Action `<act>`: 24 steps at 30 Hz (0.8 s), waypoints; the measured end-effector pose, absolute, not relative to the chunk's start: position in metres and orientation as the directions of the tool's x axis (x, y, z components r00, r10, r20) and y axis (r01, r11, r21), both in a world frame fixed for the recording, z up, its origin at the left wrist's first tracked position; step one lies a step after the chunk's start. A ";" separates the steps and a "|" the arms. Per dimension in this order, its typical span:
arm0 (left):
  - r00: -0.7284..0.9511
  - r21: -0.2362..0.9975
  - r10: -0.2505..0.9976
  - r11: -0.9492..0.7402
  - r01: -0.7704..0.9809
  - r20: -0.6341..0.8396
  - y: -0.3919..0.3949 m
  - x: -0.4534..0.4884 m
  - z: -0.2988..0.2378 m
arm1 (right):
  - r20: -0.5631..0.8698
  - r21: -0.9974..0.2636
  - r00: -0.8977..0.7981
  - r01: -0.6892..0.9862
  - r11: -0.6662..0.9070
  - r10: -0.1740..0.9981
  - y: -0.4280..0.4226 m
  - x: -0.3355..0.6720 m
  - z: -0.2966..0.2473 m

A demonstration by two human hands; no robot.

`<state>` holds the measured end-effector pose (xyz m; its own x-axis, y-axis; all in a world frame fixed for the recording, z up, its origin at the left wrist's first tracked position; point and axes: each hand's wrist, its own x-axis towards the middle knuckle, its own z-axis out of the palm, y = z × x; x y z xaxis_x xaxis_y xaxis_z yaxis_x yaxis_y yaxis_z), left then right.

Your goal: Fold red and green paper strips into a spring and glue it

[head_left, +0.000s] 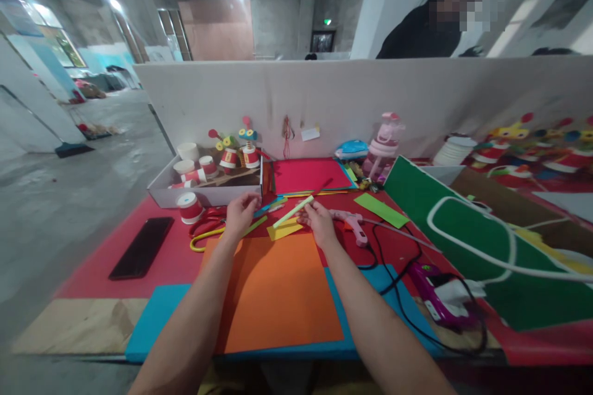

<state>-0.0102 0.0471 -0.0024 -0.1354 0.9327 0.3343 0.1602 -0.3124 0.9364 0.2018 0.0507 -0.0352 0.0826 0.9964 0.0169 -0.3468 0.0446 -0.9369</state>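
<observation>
My right hand [317, 221] pinches a rolled pale-green paper tube [293, 212] that slants up to the right above yellow paper pieces [283, 230]. My left hand [239, 213] reaches toward thin paper strips [269, 205] beside red-handled scissors [208, 221]; its fingers are curled, and what they hold, if anything, is hidden. Both forearms stretch over an orange sheet [273, 290] lying on a blue sheet [152, 321].
A pink glue gun [353, 224] lies right of my right hand, its black cord [393, 278] running to a purple tool [435, 296]. A black phone [141, 247] lies left. A white box [204, 188] holds paper-cup crafts. A person stands behind the partition [417, 99].
</observation>
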 end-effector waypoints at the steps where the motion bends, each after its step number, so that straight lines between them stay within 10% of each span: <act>1: -0.171 0.941 0.929 -0.307 0.142 0.329 0.046 -0.012 0.000 | 0.028 -0.945 0.077 -0.323 0.051 0.997 0.051 0.201 -0.036; 16: -0.194 0.945 0.937 -0.250 0.212 0.292 0.037 -0.038 0.007 | -0.043 -0.986 -0.302 -0.144 -0.090 0.952 0.028 0.184 -0.029; 24: 0.314 0.940 0.945 -0.188 0.285 0.093 0.010 0.005 0.010 | 0.001 -0.954 -0.298 -0.285 -0.088 0.955 0.031 0.191 -0.025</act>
<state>0.0045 0.0100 0.0101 0.3144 0.9447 0.0932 0.2849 -0.1876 0.9400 0.1909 0.0307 -0.0255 -0.2981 0.9545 0.0006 -0.2850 -0.0884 -0.9544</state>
